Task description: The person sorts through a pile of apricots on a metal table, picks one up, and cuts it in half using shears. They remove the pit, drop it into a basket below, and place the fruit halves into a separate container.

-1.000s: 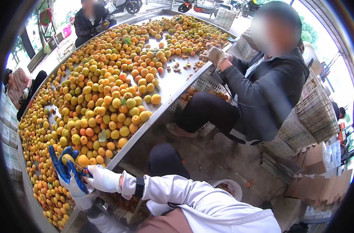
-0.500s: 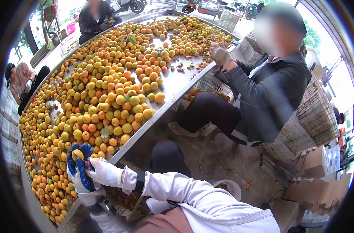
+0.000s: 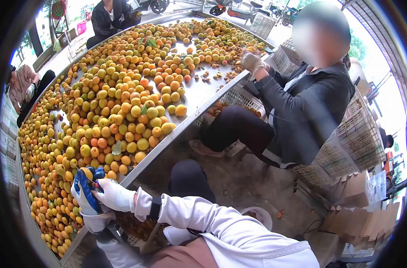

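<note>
My left hand (image 3: 85,194), in a white glove with a blue coated palm, is closed around a yellow-orange apricot (image 3: 86,173) over the near edge of the table. Beside it, my right hand (image 3: 114,194), in a white knit glove, grips a small knife (image 3: 95,184) with some red on its handle. The blade side meets the apricot, but the fingers partly cover the knife. Many loose apricots (image 3: 118,120) are heaped on the metal table right beyond both hands.
The metal table's rim (image 3: 168,145) runs diagonally past me. A co-worker (image 3: 301,107) in a dark jacket sits to the right, with other people at the far side and left. Crates (image 3: 355,134) are stacked at right; a white bucket (image 3: 260,215) and a crate of fruit (image 3: 141,228) stand below.
The view has shifted slightly. Both my hands stay together at the apricot, which now sits more upright in my left glove, its fingers turned a little.
</note>
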The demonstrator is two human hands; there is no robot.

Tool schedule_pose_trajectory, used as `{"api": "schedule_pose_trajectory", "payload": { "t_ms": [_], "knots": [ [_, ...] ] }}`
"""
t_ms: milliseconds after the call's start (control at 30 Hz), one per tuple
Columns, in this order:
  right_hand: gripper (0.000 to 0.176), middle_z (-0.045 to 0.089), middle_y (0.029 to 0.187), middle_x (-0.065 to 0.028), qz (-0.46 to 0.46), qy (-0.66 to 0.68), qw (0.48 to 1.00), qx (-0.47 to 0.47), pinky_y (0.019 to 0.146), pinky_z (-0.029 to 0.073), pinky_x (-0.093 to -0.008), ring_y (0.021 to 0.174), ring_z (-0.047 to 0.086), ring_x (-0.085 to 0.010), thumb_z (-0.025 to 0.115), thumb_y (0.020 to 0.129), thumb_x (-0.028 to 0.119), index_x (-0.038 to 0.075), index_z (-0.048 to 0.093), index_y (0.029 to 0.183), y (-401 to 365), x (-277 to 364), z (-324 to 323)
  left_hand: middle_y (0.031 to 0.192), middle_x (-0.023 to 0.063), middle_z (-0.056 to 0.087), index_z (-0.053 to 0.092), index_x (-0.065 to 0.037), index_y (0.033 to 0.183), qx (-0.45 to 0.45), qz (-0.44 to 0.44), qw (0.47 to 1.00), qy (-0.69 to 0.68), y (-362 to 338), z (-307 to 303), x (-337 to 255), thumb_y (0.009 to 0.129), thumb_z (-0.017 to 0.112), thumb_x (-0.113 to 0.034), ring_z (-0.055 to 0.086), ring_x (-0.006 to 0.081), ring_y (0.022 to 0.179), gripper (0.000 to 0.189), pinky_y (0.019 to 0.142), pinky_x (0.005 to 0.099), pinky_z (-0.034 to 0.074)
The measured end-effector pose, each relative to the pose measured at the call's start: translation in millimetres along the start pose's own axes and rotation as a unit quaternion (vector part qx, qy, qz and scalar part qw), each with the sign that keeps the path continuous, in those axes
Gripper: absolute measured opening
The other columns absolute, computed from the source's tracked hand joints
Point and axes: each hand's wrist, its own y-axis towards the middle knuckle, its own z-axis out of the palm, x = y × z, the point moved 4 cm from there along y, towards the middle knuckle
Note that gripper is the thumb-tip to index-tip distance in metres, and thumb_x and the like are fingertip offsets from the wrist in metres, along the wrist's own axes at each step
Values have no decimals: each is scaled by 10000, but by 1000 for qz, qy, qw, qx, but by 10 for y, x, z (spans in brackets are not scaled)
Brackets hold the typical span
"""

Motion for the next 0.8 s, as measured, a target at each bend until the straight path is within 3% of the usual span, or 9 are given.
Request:
{"api": "schedule_pose_trajectory", "payload": {
  "t_ms": [133, 267, 400, 467, 533, 600, 667, 733, 800],
  "knots": [
    [349, 690, 928, -150, 1, 137, 990, 38, 817, 503, -352, 902, 651, -222, 602, 981, 295, -36, 631, 1088, -42, 46, 51, 1064, 209, 683, 537, 61, 1283, -18, 37, 999, 16, -138, 81, -53, 1045, 460, -362, 672, 289, 1022, 492, 884, 391, 538],
    [374, 683, 1027, -121, 53, 158, 983, 75, 761, 518, -351, 884, 638, -191, 610, 979, 292, -48, 606, 1135, -10, -65, 135, 1099, 216, 675, 519, 59, 1309, -87, 122, 988, 45, -388, 248, -138, 1047, 441, -367, 666, 294, 1046, 506, 898, 396, 532],
    [359, 700, 907, -133, 65, 167, 980, 90, 728, 525, -342, 828, 670, -200, 622, 969, 310, -34, 646, 1066, -38, 0, 142, 1124, 221, 669, 505, 58, 1329, -127, 161, 978, 47, -426, 340, -214, 1049, 427, -371, 662, 298, 1064, 518, 908, 400, 528],
    [320, 690, 801, -149, 47, 93, 994, 39, 693, 525, -345, 772, 692, -234, 624, 958, 294, -18, 666, 1016, -107, 158, 46, 1222, 231, 633, 454, 49, 1387, -44, 81, 992, -86, -303, 364, -175, 1053, 397, -368, 642, 301, 1119, 537, 971, 407, 503],
    [273, 691, 785, -173, 58, 92, 993, 38, 683, 526, -353, 753, 700, -272, 634, 943, 252, -11, 669, 1012, -125, 132, 67, 1237, 236, 629, 461, 52, 1378, -49, 98, 993, -48, -238, 220, -110, 1055, 377, -409, 636, 303, 1124, 569, 1011, 418, 481],
    [233, 664, 758, -84, -71, 37, 993, -82, 663, 489, -308, 696, 593, -131, 637, 962, 222, -9, 646, 992, -100, 103, -3, 1200, 242, 644, 472, 65, 1350, -105, 74, 983, -130, -138, -40, 7, 1060, 372, -411, 651, 300, 1087, 566, 973, 402, 509],
    [250, 633, 740, -32, -114, 126, 976, -135, 625, 461, -298, 686, 528, -95, 638, 973, 224, -25, 623, 956, -44, 132, -102, 1004, 138, 677, 542, 33, 1275, -142, 108, 984, -5, -148, -170, -13, 1059, 429, -375, 674, 224, 866, 475, 812, 315, 550],
    [302, 613, 730, -3, -13, 133, 989, -65, 579, 425, -265, 666, 511, -72, 603, 1002, 280, -15, 632, 946, 45, 78, -189, 864, 67, 662, 576, 4, 1247, -117, 116, 959, 230, -261, -160, -99, 1050, 482, -322, 648, 177, 737, 393, 710, 286, 537],
    [367, 597, 717, 9, -12, 156, 987, -31, 549, 393, -235, 642, 495, -51, 579, 1013, 356, 1, 648, 945, 95, 90, -225, 824, 112, 682, 591, 13, 1219, -130, 235, 895, 355, -336, 47, -116, 999, 566, -229, 666, 192, 675, 328, 624, 304, 532]
  ]
}}
